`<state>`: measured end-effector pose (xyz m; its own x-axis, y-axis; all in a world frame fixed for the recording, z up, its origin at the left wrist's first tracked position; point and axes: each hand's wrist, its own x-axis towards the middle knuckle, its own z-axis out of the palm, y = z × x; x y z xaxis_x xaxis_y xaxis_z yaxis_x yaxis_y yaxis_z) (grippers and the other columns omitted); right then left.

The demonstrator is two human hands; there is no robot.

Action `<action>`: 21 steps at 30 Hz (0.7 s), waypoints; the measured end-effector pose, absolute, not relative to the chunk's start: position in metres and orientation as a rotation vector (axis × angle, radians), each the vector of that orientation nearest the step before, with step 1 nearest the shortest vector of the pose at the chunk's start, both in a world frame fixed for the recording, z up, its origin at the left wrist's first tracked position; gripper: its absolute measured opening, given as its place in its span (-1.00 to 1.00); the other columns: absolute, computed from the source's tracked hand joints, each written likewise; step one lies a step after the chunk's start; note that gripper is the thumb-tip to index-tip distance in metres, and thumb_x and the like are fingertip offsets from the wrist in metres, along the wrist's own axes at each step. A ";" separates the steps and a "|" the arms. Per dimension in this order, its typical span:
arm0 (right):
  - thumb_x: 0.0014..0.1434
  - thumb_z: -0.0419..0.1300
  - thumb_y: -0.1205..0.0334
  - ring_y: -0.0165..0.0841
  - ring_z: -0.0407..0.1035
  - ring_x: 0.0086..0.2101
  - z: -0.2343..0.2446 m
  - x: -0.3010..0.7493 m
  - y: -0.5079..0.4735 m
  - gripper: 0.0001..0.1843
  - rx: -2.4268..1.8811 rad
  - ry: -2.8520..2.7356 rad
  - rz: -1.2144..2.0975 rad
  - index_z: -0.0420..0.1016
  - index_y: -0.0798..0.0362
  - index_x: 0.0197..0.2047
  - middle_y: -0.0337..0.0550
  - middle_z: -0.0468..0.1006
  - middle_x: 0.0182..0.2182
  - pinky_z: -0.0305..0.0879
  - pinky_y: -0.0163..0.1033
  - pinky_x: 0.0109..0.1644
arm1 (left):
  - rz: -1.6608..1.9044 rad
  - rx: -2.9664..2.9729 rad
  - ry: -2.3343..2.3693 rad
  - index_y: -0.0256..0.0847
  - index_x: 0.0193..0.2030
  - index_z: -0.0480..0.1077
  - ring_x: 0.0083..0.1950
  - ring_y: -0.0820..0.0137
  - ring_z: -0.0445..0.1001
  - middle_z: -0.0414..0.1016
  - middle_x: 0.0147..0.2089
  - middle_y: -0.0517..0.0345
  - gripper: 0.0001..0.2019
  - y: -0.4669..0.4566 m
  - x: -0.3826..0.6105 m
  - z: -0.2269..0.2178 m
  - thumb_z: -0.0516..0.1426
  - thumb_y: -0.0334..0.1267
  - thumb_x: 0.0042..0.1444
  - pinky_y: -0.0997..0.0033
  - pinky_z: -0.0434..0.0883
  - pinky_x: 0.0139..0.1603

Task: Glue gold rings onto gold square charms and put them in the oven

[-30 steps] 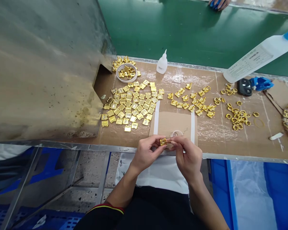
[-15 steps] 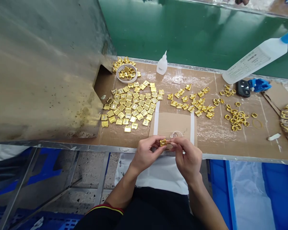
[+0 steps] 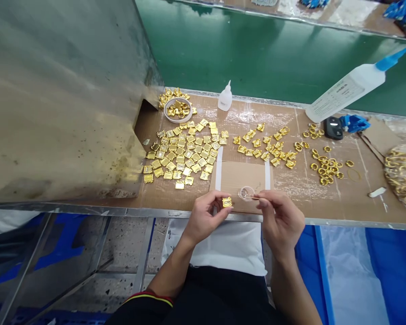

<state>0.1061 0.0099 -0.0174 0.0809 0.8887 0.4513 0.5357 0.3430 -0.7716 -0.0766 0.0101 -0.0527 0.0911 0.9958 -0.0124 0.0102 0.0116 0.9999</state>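
Note:
My left hand (image 3: 207, 215) pinches a small gold rectangular metal piece (image 3: 227, 201) between thumb and fingertips, above the front edge of the bench. In my right hand (image 3: 281, 215) is a thin stick (image 3: 254, 197), its tip pointing left at a small clear round dish (image 3: 246, 193). Whether the tip touches the dish I cannot tell. The dish sits on a cardboard sheet (image 3: 238, 174) with white tape strips along two sides. Many similar gold plates (image 3: 180, 159) lie spread to the left. Gold pieces with rings attached (image 3: 275, 146) lie behind, to the right.
Loose gold rings (image 3: 326, 169) lie to the right, near a black case (image 3: 333, 128). A small white dropper bottle (image 3: 225, 97) and a large blue-tipped bottle (image 3: 347, 92) stand at the back. A tape roll (image 3: 177, 110) encircles gold parts. A metal housing (image 3: 64, 104) blocks the left.
My right hand has moved right, away from the gold piece, bringing the stick to the clear dish. My left hand still holds the piece. The camera view has shifted slightly.

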 end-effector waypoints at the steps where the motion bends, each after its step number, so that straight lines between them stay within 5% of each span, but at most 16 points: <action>1: 0.39 0.23 0.29 -0.27 0.59 -0.30 -0.018 0.108 0.013 -0.86 -1.335 -1.587 0.394 0.58 -0.05 -0.23 -0.16 0.67 -0.34 0.55 -0.22 -0.32 | 1.130 1.220 1.148 -0.26 -0.14 0.57 -0.46 0.48 0.40 0.50 -0.43 0.20 -0.82 0.010 -0.077 -0.052 0.32 -0.25 0.14 0.53 0.37 -0.44; 5: 0.39 0.22 0.26 -0.27 0.55 -0.30 -0.029 0.111 0.023 -0.85 -1.379 -1.670 0.287 0.60 -0.04 -0.24 -0.13 0.63 -0.31 0.54 -0.19 -0.29 | 1.148 1.078 1.102 -0.26 -0.14 0.56 -0.42 0.47 0.43 0.49 -0.40 0.19 -0.72 0.009 -0.079 -0.054 0.38 -0.15 0.08 0.52 0.40 -0.41; 11: 0.37 0.26 0.16 -0.05 0.50 0.06 -0.021 0.101 0.009 -0.73 -1.388 -1.674 0.022 0.55 -0.04 0.11 0.09 0.59 0.01 0.51 0.13 0.09 | 1.178 0.921 1.071 -0.27 -0.16 0.56 -0.32 0.41 0.53 0.55 -0.35 0.12 -0.62 -0.008 -0.090 -0.053 0.46 -0.08 -0.03 0.47 0.50 -0.29; 17: 0.39 0.16 0.41 -0.33 0.56 -0.34 0.016 0.059 -0.009 -0.82 -0.943 -1.964 0.441 0.52 -0.02 -0.04 -0.13 0.62 -0.28 0.51 -0.27 -0.30 | 1.251 0.949 1.027 -0.27 -0.20 0.63 -0.22 0.32 0.58 0.61 -0.25 0.00 -0.61 -0.050 -0.122 -0.039 0.48 -0.02 -0.03 0.38 0.54 -0.15; 21: 0.44 0.11 0.37 -0.34 0.58 -0.32 0.041 -0.001 -0.009 -0.84 -0.592 -2.224 0.571 0.51 -0.01 -0.06 -0.14 0.64 -0.30 0.52 -0.29 -0.26 | 1.397 0.844 1.054 -0.27 -0.22 0.62 -0.15 0.25 0.62 0.66 -0.21 -0.04 -0.58 -0.082 -0.149 -0.042 0.49 0.00 -0.07 0.29 0.57 -0.06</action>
